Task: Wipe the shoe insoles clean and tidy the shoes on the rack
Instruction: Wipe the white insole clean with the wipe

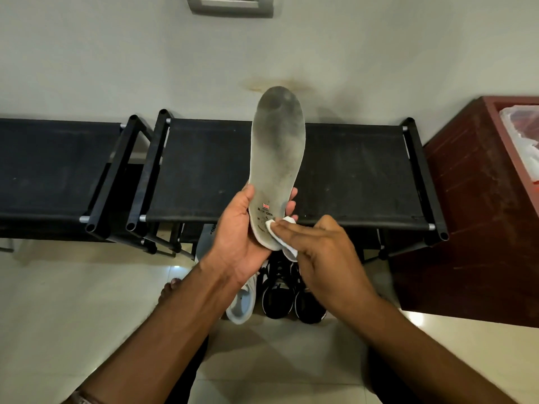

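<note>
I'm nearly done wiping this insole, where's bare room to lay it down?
The rack's top shelf is bare either side of the insole, and the left rack's shelf is too. The floor by the shoes beneath your hands is crowded.

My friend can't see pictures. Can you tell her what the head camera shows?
A left hand holds up a dirty grey insole while the right hand presses a white wipe on its heel end. Behind is a black shoe rack; shoes sit on the floor below.
</note>
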